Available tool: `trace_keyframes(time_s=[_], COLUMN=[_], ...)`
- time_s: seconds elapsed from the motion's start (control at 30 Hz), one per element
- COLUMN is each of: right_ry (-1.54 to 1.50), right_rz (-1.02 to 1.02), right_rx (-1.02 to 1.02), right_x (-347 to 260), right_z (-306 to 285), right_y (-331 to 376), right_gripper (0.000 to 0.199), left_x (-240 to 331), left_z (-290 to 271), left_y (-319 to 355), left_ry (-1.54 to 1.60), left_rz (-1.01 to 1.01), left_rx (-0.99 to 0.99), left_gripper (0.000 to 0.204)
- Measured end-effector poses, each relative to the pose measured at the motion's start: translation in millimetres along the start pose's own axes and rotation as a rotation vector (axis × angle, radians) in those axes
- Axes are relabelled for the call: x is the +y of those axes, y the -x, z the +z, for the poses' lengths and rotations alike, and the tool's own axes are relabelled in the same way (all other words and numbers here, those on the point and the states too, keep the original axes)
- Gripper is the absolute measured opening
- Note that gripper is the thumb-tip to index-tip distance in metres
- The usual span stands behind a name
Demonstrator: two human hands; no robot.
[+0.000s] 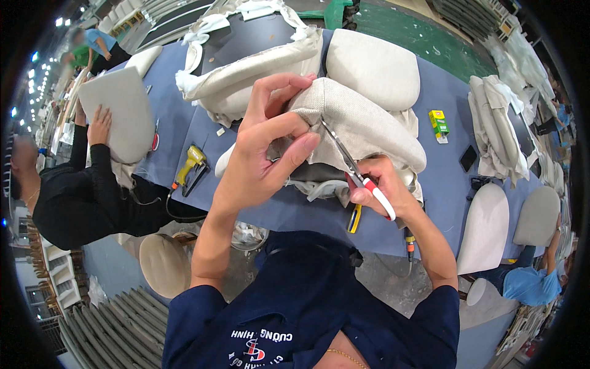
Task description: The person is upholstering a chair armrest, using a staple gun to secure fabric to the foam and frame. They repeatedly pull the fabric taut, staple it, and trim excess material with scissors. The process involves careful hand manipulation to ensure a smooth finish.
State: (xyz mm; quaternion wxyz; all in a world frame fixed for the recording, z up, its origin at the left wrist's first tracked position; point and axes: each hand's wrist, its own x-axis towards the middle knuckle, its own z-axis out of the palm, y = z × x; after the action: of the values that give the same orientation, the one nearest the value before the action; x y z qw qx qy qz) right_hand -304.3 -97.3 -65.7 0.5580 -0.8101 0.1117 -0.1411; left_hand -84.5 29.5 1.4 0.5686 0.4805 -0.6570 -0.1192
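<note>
Two grips: left hand (255, 147) pinching rounded, woven cushion (361, 122); right hand (382, 177) clasping metal-bladed scissors (353, 163).

Staple gun (195, 158) left of cushion (362, 126), 1 phone (468, 158), 1 box (438, 125) right

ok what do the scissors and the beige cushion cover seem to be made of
Scissors: grey blades, probably steel from their metallic sheen; red-and-white handle likely smooth plastic, judging by its gloss. Beige cushion cover: woven fabric, matt, with a visible weave; fibre unclear.

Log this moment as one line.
left hand: holding beige upholstered cushion by corner; right hand: holding scissors; scissor tips: at corner; nearby: yellow staple gun
</note>
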Motion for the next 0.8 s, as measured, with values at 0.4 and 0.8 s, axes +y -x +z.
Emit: trace_keyframes(time_s=[0.4,0.8], right_ry=[-0.134,0.154], right_rz=[0.052,0.744], right_rx=[0.110,1.248], right_x=[-14,175], right_z=[21,104], right_y=[-1,206], right_gripper=[0.055,0.047], left_x=[-8,-22], left_z=[-11,-6], left_y=[-5,1], left_ry=[0.017,-0.090], left_rz=[0.012,0.095], left_rx=[-0.090,-0.053], left_gripper=[0.019,0.017])
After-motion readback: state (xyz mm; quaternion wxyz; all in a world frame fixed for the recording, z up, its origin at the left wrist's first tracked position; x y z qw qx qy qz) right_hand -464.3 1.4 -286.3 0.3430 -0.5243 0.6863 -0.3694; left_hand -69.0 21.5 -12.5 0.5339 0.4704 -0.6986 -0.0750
